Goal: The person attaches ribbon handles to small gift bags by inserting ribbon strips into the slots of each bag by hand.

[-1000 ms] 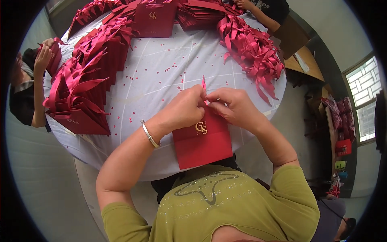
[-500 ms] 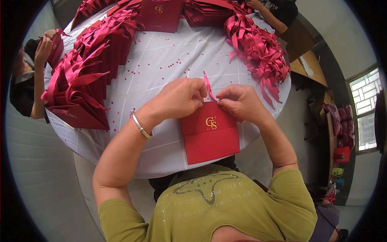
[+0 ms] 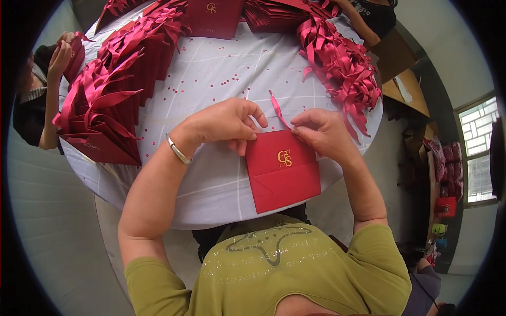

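A red paper bag (image 3: 279, 184) with a gold emblem lies flat near the table's front edge. A narrow pink-red ribbon (image 3: 277, 109) rises from its top edge, its tip pointing away from me. My left hand (image 3: 232, 124) is at the bag's upper left corner, thumb and curled lower fingers closed on it, forefinger raised and free. At the upper right corner, my right hand (image 3: 320, 131) pinches the base of the ribbon by the bag's edge. Its fingertips partly hide where the ribbon meets the bag.
Red bags with ribbons (image 3: 113, 100) stand packed along the table's left side. More ribboned bags (image 3: 342, 63) are at the right, and another red bag (image 3: 215, 18) lies at the back. Small red dots lie scattered over the white tablecloth (image 3: 205, 68). Other people work at left and back right.
My left hand has come away from the ribbon and moved down and left to the bag's corner. The bag has shifted slightly right; my right hand stays at its upper right.
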Motion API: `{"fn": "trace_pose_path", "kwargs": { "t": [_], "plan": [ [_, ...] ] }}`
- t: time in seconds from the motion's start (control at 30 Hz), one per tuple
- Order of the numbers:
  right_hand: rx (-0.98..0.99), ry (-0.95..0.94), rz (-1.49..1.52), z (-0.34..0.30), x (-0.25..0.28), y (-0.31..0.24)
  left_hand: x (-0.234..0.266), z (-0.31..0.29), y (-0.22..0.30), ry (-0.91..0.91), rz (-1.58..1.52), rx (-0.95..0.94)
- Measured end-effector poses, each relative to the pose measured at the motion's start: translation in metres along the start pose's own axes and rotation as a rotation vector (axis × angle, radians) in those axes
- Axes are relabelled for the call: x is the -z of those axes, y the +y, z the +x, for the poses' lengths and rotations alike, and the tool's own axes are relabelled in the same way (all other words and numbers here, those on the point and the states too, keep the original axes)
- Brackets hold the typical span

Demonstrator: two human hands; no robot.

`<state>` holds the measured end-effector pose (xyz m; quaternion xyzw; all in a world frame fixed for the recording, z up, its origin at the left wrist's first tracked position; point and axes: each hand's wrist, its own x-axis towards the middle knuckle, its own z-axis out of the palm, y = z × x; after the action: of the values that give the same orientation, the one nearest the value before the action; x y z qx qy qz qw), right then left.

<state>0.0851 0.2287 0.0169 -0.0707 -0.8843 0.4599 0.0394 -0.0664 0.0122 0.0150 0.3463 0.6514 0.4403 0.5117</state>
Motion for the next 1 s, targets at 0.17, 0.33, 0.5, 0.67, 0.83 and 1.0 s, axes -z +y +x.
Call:
{"fn": "trace_pose_path", "kwargs": {
  "t": [0.17, 0.33, 0.5, 0.67, 0.83, 1.0],
  "plan": [
    [0.279, 0.096, -0.103, -0.004, -0.004, -0.003, -0.005, 0.005, -0.007, 0.002, -0.063, 0.065],
    [0.624, 0.173, -0.372, -0.008, -0.016, -0.017, -0.007, 0.006, -0.007, 0.016, -0.067, 0.094],
    [0.631, 0.132, -0.216, -0.011, -0.029, -0.013, -0.009, 0.006, -0.007, 0.037, -0.046, 0.091],
    [0.590, 0.044, -0.267, -0.011, -0.033, -0.017, -0.009, 0.006, -0.007, 0.037, -0.036, 0.081],
    [0.597, 0.090, -0.265, -0.008, -0.040, -0.015, -0.011, 0.005, -0.005, 0.058, -0.028, 0.089],
    [0.593, 0.023, -0.282, -0.006, -0.040, -0.014, -0.012, 0.006, -0.006, 0.086, -0.014, 0.089]
  ]
}}
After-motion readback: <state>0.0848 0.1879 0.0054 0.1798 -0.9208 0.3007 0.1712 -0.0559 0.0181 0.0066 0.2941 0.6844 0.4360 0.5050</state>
